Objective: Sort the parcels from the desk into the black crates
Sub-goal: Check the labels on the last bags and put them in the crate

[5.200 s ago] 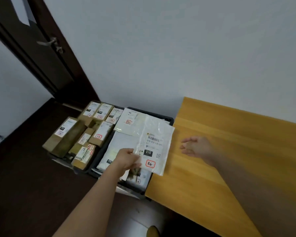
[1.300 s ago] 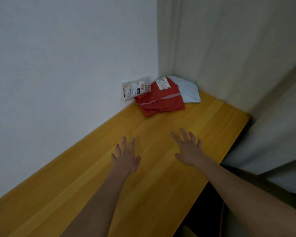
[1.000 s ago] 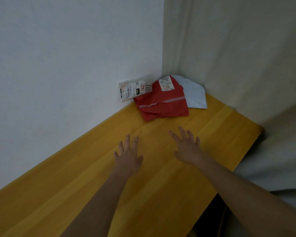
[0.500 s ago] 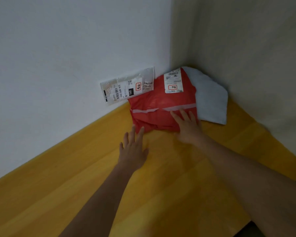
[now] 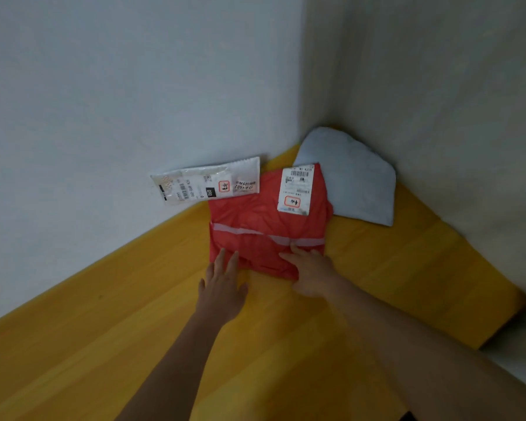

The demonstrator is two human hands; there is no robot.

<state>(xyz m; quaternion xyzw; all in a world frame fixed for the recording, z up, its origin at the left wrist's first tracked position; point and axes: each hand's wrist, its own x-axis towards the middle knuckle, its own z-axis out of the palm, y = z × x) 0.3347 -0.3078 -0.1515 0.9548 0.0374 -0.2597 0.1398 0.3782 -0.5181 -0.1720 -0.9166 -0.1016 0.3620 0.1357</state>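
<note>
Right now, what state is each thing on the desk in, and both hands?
Red parcel: flat on desk, label up, taped.
White parcel: leaning on wall.
Grey parcel: in corner, partly under red parcel.
Left hand: open, fingertips at red parcel's edge.
Right hand: open, resting on red parcel.

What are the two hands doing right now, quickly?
Left hand: open, straight fingers touching the near edge of the red parcel.
Right hand: open, fingers lying on it.
</note>
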